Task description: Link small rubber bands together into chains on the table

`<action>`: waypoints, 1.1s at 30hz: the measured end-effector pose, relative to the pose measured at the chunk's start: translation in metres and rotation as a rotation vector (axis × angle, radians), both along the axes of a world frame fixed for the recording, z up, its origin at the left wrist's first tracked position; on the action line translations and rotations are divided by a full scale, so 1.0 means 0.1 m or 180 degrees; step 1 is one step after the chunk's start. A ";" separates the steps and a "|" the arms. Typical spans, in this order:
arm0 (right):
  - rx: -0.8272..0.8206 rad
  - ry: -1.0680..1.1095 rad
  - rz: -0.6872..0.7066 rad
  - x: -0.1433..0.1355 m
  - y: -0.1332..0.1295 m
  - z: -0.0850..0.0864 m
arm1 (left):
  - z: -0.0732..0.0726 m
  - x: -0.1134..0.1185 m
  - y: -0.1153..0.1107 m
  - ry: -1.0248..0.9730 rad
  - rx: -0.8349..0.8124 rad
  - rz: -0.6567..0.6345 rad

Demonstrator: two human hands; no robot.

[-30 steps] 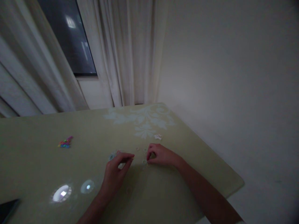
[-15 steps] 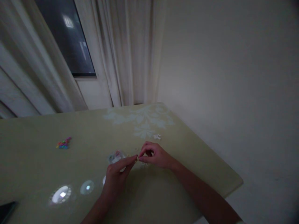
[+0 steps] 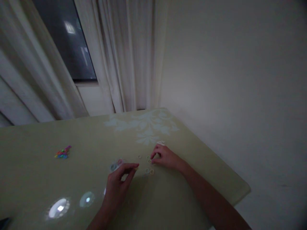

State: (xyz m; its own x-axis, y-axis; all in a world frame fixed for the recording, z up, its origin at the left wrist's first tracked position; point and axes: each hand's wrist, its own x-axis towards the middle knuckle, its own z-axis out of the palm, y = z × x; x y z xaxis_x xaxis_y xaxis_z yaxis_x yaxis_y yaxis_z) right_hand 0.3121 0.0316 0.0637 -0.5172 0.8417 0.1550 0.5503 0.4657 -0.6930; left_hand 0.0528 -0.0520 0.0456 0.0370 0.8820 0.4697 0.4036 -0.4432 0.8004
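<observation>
My left hand point(image 3: 119, 181) is pinched, thumb against forefinger, on a tiny yellowish ring point(image 3: 136, 168) that mostly hides behind the fingertips. Farther right, my right hand point(image 3: 165, 156) curls with thumb and forefinger close together at a small yellowish ring point(image 3: 149, 161) over the table. Just below lie two more pale rings point(image 3: 152, 172), apart from both hands. Another thin ring point(image 3: 139, 157) rests on the tabletop between the hands. Behind my left hand, a clear container point(image 3: 116, 164) with pinkish and greyish rings is partly covered.
Small white pieces point(image 3: 161, 142) lie just beyond my right hand. A pile of bright multicoloured pieces point(image 3: 63, 152) sits on the table point(image 3: 96, 140) at left. A dark object point(image 3: 4, 222) shows at the lower left edge. The wall point(image 3: 227, 95) borders the table's right side.
My hands have parted: the right has moved right, away from the left fingertips, to the rings. The left has shifted slightly left and down. Rings between the hands now show more plainly.
</observation>
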 end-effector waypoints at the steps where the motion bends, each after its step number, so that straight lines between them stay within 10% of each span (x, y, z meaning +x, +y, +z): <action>1: -0.0026 -0.0069 0.0063 0.00 0.00 -0.03 | 0.00 0.00 0.00 0.0011 -0.0004 0.0013; 12: 0.0103 0.0126 0.0041 -0.13 -0.07 -0.06 | 0.04 -0.07 0.04 0.0012 0.0116 0.0127; 25: -0.1143 0.1913 0.0319 -0.52 -0.39 0.06 | -0.01 0.07 -0.07 -0.0084 0.0302 0.0003; 33: -0.0696 0.0606 0.0182 -0.14 -0.15 0.09 | 0.02 -0.02 -0.02 -0.0184 -0.0039 0.0004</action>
State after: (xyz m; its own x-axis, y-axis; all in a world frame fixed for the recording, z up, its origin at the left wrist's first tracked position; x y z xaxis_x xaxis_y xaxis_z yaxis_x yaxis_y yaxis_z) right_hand 0.2976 0.0170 0.0723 -0.5438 0.8361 0.0719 0.3778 0.3205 -0.8687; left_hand 0.0509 -0.0536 0.0476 0.0090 0.8877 0.4603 0.3569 -0.4329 0.8278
